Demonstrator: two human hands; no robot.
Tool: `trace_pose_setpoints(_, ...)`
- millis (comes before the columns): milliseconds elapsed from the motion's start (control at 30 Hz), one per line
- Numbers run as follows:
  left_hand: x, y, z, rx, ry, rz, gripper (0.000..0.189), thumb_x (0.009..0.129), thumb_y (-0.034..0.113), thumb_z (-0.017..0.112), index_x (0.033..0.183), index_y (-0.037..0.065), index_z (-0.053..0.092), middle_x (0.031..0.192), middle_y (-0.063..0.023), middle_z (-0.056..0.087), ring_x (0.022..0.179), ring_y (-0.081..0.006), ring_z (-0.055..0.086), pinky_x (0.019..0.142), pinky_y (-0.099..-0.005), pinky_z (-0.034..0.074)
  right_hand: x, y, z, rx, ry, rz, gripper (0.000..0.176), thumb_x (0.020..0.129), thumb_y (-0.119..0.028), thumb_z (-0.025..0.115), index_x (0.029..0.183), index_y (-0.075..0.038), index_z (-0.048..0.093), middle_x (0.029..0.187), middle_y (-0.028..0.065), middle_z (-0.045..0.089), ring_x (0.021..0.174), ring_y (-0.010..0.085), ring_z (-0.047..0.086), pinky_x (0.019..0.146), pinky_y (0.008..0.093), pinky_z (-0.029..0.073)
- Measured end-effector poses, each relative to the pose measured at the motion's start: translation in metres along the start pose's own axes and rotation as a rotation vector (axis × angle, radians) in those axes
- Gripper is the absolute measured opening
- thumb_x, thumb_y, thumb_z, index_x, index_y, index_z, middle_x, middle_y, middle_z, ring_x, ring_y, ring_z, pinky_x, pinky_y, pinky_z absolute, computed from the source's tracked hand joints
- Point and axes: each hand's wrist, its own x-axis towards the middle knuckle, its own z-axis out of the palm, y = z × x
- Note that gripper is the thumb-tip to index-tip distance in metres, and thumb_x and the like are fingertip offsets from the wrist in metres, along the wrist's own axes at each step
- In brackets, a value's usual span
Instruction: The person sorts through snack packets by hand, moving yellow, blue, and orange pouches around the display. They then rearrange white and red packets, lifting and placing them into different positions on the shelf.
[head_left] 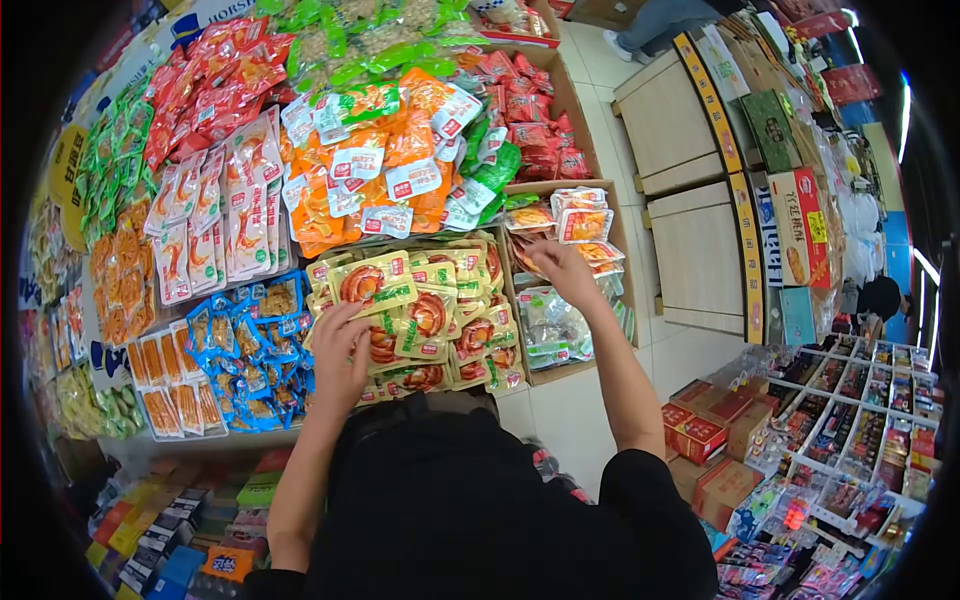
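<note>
1. The left hand [345, 345] lies over the heap of gold packets [432, 310], fingers slightly parted; I cannot tell whether its grip pinches one.
2. The right hand [565, 272] reaches into an open carton [619, 225], fingers bent toward its reddish packets [585, 225]; whether that grip holds anything is hidden.
3. The gold packets overlap and look slick, so a push could send the nearest ones sliding off the front.
4. Tugging one reddish packet might drag neighbours onto the clear packets [545, 325] at the carton's near end.
5. Just behind, another carton [577, 100] holds small red packets [528, 108].
</note>
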Motion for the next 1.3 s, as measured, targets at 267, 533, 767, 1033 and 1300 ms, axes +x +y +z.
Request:
trace_pose_setpoints(267, 0.038, 0.044, 0.047, 0.215, -0.363, 0.248, 0.044, 0.08, 0.015, 0.065, 0.122, 0.013, 0.054, 0.136, -0.0113, 0.042, 0.132, -0.0337, 0.031, 0.104, -0.0547, 0.026, 0.073, 0.009, 0.014, -0.431, 0.403, -0.398, 0.018, 0.082, -0.007, 0.051, 0.096, -0.004, 0.062, 0.096, 0.0124, 0.062, 0.086, 0.0321, 0.06, 0.074, 0.0411, 0.049)
trace_pose_setpoints(533, 0.041, 0.032, 0.076, 0.273, -0.472, 0.255, 0.049, 0.08, 0.024, 0.066, 0.126, 0.012, 0.051, 0.14, -0.0126, 0.038, 0.133, -0.0345, 0.029, 0.106, -0.0532, 0.025, 0.095, 0.011, 0.009, -0.922, 0.121, -0.222, 0.018, 0.081, -0.007, 0.049, 0.096, -0.004, 0.059, 0.095, 0.0132, 0.059, 0.091, 0.0311, 0.06, 0.076, 0.0402, 0.05)
trace_pose_setpoints(767, 0.041, 0.028, 0.076, 0.21, -0.442, 0.234, 0.046, 0.081, 0.024, 0.064, 0.124, 0.011, 0.053, 0.14, -0.0108, 0.039, 0.132, -0.0328, 0.031, 0.107, -0.0528, 0.025, 0.062, -0.012, -0.027, -0.632, 0.319, -0.391, 0.014, 0.082, -0.009, 0.054, 0.094, -0.004, 0.058, 0.097, 0.0136, 0.059, 0.093, 0.0301, 0.06, 0.078, 0.0407, 0.049)
trace_pose_setpoints(1033, 0.076, 0.063, 0.054, -0.382, -0.217, -0.039, 0.059, 0.082, 0.021, 0.068, 0.133, 0.005, 0.042, 0.135, -0.0166, 0.042, 0.126, -0.0316, 0.038, 0.104, -0.0415, 0.032, -0.026, -0.073, -0.034, 0.289, 0.024, -0.085, 0.01, 0.089, -0.009, 0.057, 0.094, -0.001, 0.055, 0.073, 0.0046, 0.061, 0.068, 0.0087, 0.06, 0.06, 0.0229, 0.047)
trace_pose_setpoints(1300, 0.096, 0.044, 0.043, -0.98, -0.168, -0.379, 0.021, 0.09, 0.011, 0.059, 0.107, -0.001, 0.056, 0.092, -0.0041, 0.062, 0.085, -0.0088, 0.057, 0.078, -0.0242, 0.047, -0.006, -0.141, 0.006, 0.641, -0.269, -0.133, 0.029, 0.089, -0.01, 0.059, 0.115, -0.003, 0.046, 0.092, 0.0021, 0.057, 0.082, 0.0071, 0.054, 0.071, 0.0228, 0.044)
